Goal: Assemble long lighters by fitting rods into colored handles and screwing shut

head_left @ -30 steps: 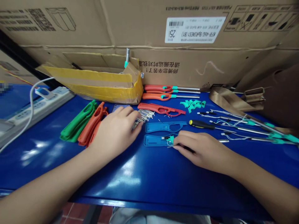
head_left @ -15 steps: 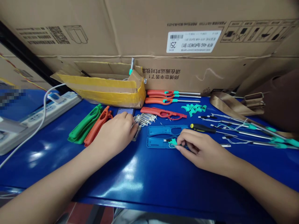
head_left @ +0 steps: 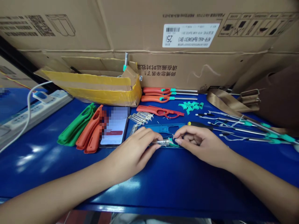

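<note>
Between its thumb and fingers my left hand [head_left: 137, 151] grips a clear lighter fuel tank [head_left: 163, 142], held level over the lower blue lighter shell half. The tank's end meets a teal trigger piece [head_left: 173, 142]. At that spot my right hand [head_left: 198, 140] is closed in a pinch on the teal piece; its fingertips partly cover it. Just behind lies the other blue shell half [head_left: 161, 128], flat on the table. More clear tanks [head_left: 141, 117] are piled beyond my left hand. My hands hide much of the lower shell half.
On the left lie green shells [head_left: 76, 126], orange-red shells [head_left: 90, 132], a phone [head_left: 113, 127] and a power strip [head_left: 39, 109]. A taped carton [head_left: 93, 87] stands behind. Rightward are loose teal pieces [head_left: 191, 106], a screwdriver [head_left: 201, 125] and metal lighter tubes [head_left: 252, 132]. Finished-looking red lighters [head_left: 156, 91] lie at the back.
My left hand has moved right from the pile, bringing a clear tank to the blue shell. The phone it covered now shows. My right hand stays at the teal piece; the view has shifted slightly.
</note>
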Demonstrator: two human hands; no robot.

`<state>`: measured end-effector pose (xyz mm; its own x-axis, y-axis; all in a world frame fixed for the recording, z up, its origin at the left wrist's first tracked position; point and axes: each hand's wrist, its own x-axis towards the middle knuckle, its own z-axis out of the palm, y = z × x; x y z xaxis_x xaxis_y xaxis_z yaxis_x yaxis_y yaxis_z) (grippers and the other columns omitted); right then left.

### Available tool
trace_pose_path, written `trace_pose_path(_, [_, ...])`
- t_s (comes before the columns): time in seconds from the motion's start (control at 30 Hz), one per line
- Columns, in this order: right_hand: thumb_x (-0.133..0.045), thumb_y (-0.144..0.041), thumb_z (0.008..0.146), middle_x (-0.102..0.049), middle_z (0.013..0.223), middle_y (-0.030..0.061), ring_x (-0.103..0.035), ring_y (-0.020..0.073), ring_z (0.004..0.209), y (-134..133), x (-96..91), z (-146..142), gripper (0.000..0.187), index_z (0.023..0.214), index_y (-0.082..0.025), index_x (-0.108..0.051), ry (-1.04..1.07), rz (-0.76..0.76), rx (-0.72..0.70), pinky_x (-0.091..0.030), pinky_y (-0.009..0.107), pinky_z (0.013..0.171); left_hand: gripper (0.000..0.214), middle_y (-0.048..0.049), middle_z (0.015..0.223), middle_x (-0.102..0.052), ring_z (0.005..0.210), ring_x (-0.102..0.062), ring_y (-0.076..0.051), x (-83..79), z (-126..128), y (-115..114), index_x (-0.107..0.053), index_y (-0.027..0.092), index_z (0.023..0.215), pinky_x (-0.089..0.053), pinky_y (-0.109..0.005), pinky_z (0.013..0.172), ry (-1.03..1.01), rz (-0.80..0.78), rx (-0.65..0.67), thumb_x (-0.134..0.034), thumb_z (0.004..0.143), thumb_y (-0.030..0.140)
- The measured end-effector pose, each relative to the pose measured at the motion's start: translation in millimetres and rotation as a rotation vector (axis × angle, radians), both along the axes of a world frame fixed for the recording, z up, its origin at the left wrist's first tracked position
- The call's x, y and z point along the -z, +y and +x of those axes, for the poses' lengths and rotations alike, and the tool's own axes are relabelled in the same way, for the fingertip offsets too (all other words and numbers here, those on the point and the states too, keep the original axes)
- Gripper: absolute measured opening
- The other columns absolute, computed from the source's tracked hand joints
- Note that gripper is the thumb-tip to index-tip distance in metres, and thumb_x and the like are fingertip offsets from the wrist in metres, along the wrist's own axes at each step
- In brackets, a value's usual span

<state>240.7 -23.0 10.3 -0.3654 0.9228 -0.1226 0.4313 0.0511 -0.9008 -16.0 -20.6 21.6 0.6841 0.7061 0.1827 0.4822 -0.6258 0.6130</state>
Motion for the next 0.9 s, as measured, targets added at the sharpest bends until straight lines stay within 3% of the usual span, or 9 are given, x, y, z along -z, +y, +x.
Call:
trace_pose_path(0.17, [-0.061, -0.039, 0.095, -0.057, 0.072, 0.0002, -0.044, 0.0106, 0.058, 0.0, -2.1, 0.7, 0.023, 0.089, -0.020, -0.072, -0.049, 0.107, -0.026, -0.035, 0.024, 0.050, 0.014, -0.0043, 0.110, -0.064, 0.105, -0.060, -0.018, 3.7, 0.2, 1.5, -0.058, 0.018, 0.117, -0.049, -0.031, 0.095, -0.022, -0.004, -0.001, -0.049, 0.106, 0.018])
trace_pose_path(0.47, [-0.060, -0.031, 0.095, -0.057, 0.071, 0.0000, -0.045, 0.0098, 0.057, -0.8, -9.8, 0.1, 0.020, 0.084, -0.018, -0.071, -0.093, 0.152, -0.089, -0.036, 0.022, 0.047, 0.013, -0.0032, 0.109, -0.063, 0.103, -0.062, -0.015, 6.3, 1.2, 2.9, -0.057, 0.019, 0.117, -0.050, -0.027, 0.094, -0.025, -0.012, -0.011, -0.050, 0.106, 0.017])
trace_pose_path(0.9, [-0.061, -0.029, 0.096, -0.058, 0.072, -0.0004, -0.048, 0.0094, 0.058, 0.4, -7.3, 0.8, 0.019, 0.085, -0.019, -0.073, -0.108, 0.179, -0.114, -0.037, 0.021, 0.049, 0.015, -0.0056, 0.111, -0.065, 0.104, -0.064, -0.018, 7.2, 1.6, 2.6, -0.059, 0.020, 0.117, -0.052, -0.031, 0.095, -0.013, -0.009, -0.016, -0.050, 0.106, 0.019])
